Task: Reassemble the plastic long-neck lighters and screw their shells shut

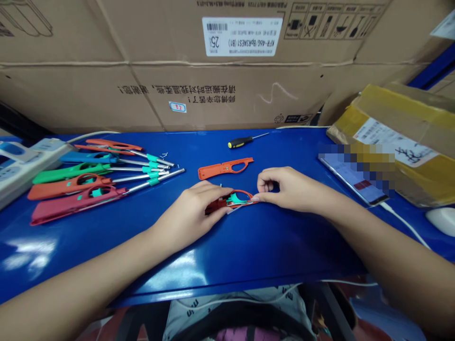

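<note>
My left hand point(195, 206) is closed around the handle end of an orange lighter casing half point(245, 193), low over the blue tabletop. A green trigger point(233, 199) sits inside the casing, and a thin pale wire runs along its lower edge. At the casing's narrow right end, the thumb and forefinger of my right hand point(284, 189) are pinched together; whatever is between them is too small to make out. Just beyond both hands lies a second orange casing half point(223, 168), its inner side facing up.
Several long-necked lighters point(76, 204) fan out at left beside a white power strip point(21, 166). A screwdriver point(245, 141) lies toward the back. On the right are a phone point(350, 177) with a cable, a taped carton point(398, 137) and a white mouse point(441, 220). Large cardboard point(177, 47) stands behind.
</note>
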Available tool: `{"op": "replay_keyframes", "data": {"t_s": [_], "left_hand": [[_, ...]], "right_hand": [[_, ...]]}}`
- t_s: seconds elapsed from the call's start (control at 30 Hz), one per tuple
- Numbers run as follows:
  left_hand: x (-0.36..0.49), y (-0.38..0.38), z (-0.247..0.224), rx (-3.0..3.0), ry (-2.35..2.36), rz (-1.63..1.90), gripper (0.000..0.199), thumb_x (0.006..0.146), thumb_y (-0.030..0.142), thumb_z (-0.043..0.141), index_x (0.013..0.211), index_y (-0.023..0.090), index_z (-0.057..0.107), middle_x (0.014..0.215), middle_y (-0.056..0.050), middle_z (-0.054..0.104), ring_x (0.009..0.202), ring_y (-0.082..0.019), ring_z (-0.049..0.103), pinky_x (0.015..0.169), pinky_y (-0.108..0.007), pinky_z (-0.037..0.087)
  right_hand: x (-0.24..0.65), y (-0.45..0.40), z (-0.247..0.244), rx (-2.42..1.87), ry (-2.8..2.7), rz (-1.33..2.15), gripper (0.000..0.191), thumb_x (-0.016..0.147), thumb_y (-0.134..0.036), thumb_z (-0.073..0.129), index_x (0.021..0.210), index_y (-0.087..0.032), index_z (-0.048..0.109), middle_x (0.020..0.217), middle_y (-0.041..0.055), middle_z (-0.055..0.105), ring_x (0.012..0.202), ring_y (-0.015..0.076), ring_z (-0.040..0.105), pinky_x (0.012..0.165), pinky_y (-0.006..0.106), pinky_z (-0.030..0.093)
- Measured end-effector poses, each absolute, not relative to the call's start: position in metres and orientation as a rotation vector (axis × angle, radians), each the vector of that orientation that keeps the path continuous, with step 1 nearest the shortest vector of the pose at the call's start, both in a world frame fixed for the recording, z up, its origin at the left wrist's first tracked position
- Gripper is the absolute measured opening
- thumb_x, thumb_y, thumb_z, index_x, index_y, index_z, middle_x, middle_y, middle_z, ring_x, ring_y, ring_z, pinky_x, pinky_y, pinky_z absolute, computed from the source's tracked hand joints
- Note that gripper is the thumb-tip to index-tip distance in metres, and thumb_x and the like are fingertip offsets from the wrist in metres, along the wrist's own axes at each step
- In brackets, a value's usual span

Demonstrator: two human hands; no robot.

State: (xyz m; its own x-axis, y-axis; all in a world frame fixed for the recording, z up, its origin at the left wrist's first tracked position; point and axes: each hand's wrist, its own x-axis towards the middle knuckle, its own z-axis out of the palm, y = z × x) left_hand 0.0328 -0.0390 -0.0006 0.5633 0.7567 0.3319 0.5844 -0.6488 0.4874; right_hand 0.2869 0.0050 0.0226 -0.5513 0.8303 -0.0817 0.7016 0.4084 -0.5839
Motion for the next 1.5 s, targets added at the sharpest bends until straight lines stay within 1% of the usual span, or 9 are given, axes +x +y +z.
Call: {"op": "replay_keyframes", "data": {"t_s": [0.13,0.3,0.47,0.63,0.87,1.07,1.23,1.37,1.5], "left_hand": [[0.032,-0.041,-0.001,2.476,1.108,0.742,0.032,0.092,0.023,0.067,0.123,0.018,0.068,0.103,-0.006,0.075,0.094,-0.021,0.068,0.084,-0.036,0.056],[0.033,-0.045,0.003,2.437,1.12,0.766,0.034,0.087,0.026,0.073,0.119,0.02,0.066,0.116,-0.005,0.073,0.107,-0.02,0.067,0.096,-0.035,0.055],[0.035,-0.046,0.006,2.508,1.078,0.743,0.017,0.089,0.03,0.07,0.102,0.02,0.069,0.114,-0.007,0.069,0.107,-0.023,0.065,0.094,-0.04,0.055],[0.036,-0.045,0.003,2.53,1.025,0.78,0.011,0.097,0.024,0.061,0.096,0.019,0.071,0.103,-0.005,0.072,0.097,-0.019,0.067,0.085,-0.034,0.056],[0.034,-0.044,0.005,2.514,1.036,0.787,0.014,0.096,0.021,0.061,0.101,0.019,0.075,0.098,-0.004,0.076,0.092,-0.019,0.069,0.085,-0.035,0.058],[0.035,-0.044,0.005,2.518,1.049,0.809,0.015,0.095,0.021,0.062,0.1,0.017,0.075,0.098,-0.005,0.076,0.093,-0.02,0.07,0.085,-0.035,0.058],[0.036,-0.044,0.006,2.508,1.055,0.818,0.015,0.096,0.023,0.061,0.1,0.016,0.075,0.092,-0.005,0.075,0.086,-0.019,0.069,0.081,-0.034,0.057],[0.036,-0.044,0.005,2.516,1.056,0.831,0.016,0.097,0.024,0.06,0.099,0.017,0.074,0.09,-0.005,0.075,0.084,-0.019,0.069,0.078,-0.032,0.056],[0.037,-0.045,0.006,2.519,1.096,0.841,0.015,0.097,0.024,0.06,0.097,0.017,0.074,0.09,-0.005,0.075,0.082,-0.018,0.07,0.075,-0.031,0.056]], "right_hand": [[0.285,0.003,0.022,-1.38,-2.407,0.883,0.021,0.081,-0.029,0.076,0.071,-0.019,0.059,0.071,-0.0015,0.06,0.066,0.0123,0.05,0.061,0.025,0.04],[0.285,-0.004,0.03,-1.089,-2.501,0.799,0.003,0.086,-0.021,0.069,0.086,-0.02,0.066,0.091,0.0025,0.067,0.085,0.0161,0.058,0.077,0.029,0.043],[0.284,-0.008,0.033,-0.935,-2.561,0.741,0.006,0.087,-0.021,0.069,0.092,-0.02,0.067,0.101,0.0037,0.067,0.099,0.0189,0.06,0.091,0.034,0.043],[0.282,-0.007,0.027,-0.95,-2.615,0.72,0.005,0.088,-0.015,0.067,0.089,-0.019,0.069,0.094,0.0035,0.069,0.09,0.0179,0.062,0.081,0.032,0.046],[0.278,-0.006,0.027,-0.986,-2.529,0.848,0.01,0.087,-0.01,0.066,0.085,-0.019,0.071,0.09,0.0021,0.071,0.083,0.0145,0.064,0.076,0.027,0.047],[0.277,-0.003,0.022,-1.043,-2.392,0.968,0.01,0.081,-0.007,0.068,0.08,-0.016,0.072,0.081,0.0008,0.071,0.071,0.0117,0.059,0.066,0.024,0.045],[0.275,-0.007,0.022,-1.036,-2.406,0.951,0.01,0.08,-0.008,0.066,0.085,-0.016,0.071,0.086,0.0023,0.071,0.076,0.0129,0.063,0.072,0.025,0.048],[0.272,-0.009,0.022,-1.017,-2.439,0.91,0.002,0.084,-0.016,0.069,0.084,-0.017,0.071,0.086,0.0025,0.069,0.077,0.0134,0.062,0.071,0.026,0.047],[0.272,-0.007,0.019,-0.987,-2.451,0.879,0.005,0.087,-0.019,0.069,0.083,-0.017,0.071,0.086,0.0025,0.069,0.077,0.0133,0.062,0.071,0.026,0.046]]}}
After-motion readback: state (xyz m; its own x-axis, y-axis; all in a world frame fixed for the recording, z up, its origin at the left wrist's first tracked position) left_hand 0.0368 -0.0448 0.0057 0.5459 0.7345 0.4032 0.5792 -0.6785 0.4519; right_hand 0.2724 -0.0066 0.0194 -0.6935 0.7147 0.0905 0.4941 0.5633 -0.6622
